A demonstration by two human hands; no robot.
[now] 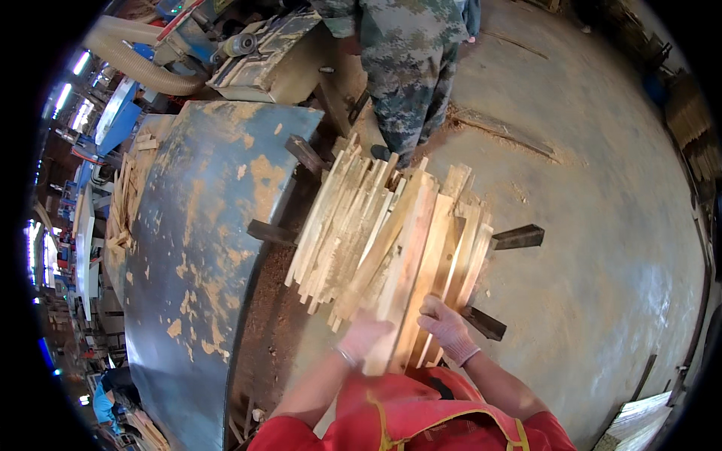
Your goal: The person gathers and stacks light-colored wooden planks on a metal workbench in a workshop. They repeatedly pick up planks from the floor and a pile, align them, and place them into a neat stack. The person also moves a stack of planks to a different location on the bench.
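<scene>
A stack of pale wooden strips and boards lies in front of me, running away from my body. My left hand, in a light glove and slightly blurred, grips the left side of a long pale board near its close end. On the other side, my right hand, in a similar glove, is closed with its thumb uppermost around the edge of the boards. The fingertips under the wood are hidden. Narrower, rougher strips lie to the left of the boards, some askew.
Dark support arms stick out from under the stack. At left stands a large blue-grey metal table strewn with sawdust. A person in camouflage clothing stands beyond the stack, near a machine with a ribbed hose.
</scene>
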